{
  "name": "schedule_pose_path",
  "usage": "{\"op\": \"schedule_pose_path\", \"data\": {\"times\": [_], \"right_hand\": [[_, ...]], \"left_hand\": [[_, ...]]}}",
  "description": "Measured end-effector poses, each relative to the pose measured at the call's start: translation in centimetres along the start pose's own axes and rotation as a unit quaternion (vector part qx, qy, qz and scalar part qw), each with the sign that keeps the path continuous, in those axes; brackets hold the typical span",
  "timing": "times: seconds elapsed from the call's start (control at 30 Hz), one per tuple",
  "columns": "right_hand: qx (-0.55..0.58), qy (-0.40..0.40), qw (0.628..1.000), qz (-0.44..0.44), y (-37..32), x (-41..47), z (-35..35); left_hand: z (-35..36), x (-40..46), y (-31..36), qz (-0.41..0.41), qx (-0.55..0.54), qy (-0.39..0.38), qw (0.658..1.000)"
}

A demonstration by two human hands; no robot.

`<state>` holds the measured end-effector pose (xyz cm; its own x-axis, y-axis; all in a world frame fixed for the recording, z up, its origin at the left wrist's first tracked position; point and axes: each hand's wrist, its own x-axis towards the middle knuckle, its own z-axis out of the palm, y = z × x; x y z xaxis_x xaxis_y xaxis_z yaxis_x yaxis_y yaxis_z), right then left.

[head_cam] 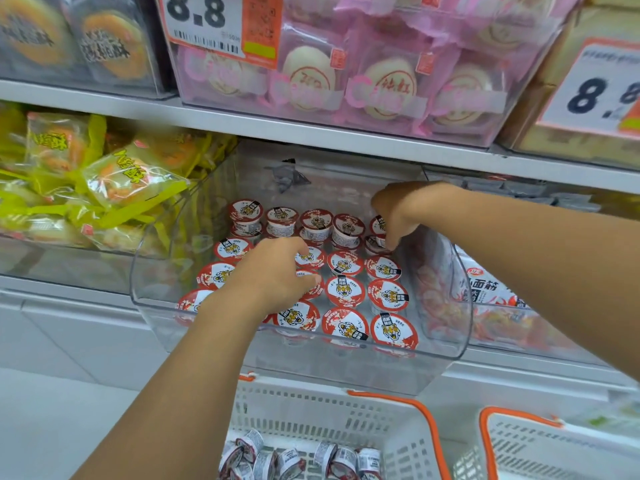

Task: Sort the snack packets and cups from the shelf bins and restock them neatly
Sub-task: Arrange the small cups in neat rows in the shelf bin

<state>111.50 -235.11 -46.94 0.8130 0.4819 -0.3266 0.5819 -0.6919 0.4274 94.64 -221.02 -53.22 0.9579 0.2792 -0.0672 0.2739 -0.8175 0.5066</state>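
Observation:
A clear plastic shelf bin (446, 341) holds several small cups with red-and-white tiger lids (345, 289), standing in rows, with a second layer stacked at the back. My left hand (277, 271) reaches into the bin's middle, palm down, its fingers curled over a cup there; the cup is mostly hidden under the hand. My right hand (394, 216) is at the back right corner, fingers pointing down and pinching a stacked cup (379, 227). More of the same cups (287, 460) lie loose in a white basket (346, 410) below.
Yellow snack packets (114, 181) fill the bin to the left. Red-and-white packets (485, 292) sit in the bin to the right. Pink pastry packs (363, 71) stand on the shelf above. A second orange-rimmed white basket (540, 445) is at the lower right.

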Motion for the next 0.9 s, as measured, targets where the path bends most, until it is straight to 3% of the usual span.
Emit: {"op": "schedule_pose_path", "data": {"times": [0.13,0.23,0.33,0.53,0.67,0.9], "right_hand": [[0.014,-0.011,1.000,-0.002,-0.2,1.0,1.0],[0.017,0.034,0.999,-0.017,-0.2,0.6,0.9],[0.028,0.076,0.995,-0.054,-0.1,0.4,0.9],[0.080,0.061,0.992,-0.070,-0.2,0.4,0.7],[0.130,0.082,0.977,-0.147,-1.6,0.9,0.5],[0.123,0.069,0.980,-0.138,-2.5,1.3,1.0]], "left_hand": [[0.3,0.3,-0.1,-0.001,0.013,-0.067,0.998],[0.3,0.5,-0.2,0.003,0.018,-0.088,0.996],[0.3,0.6,-0.4,0.004,0.025,-0.091,0.996],[0.4,0.6,-0.2,0.002,0.036,-0.103,0.994],[0.4,0.7,-0.3,0.002,0.042,-0.103,0.994],[0.3,0.6,-0.2,0.004,0.037,-0.105,0.994]]}}
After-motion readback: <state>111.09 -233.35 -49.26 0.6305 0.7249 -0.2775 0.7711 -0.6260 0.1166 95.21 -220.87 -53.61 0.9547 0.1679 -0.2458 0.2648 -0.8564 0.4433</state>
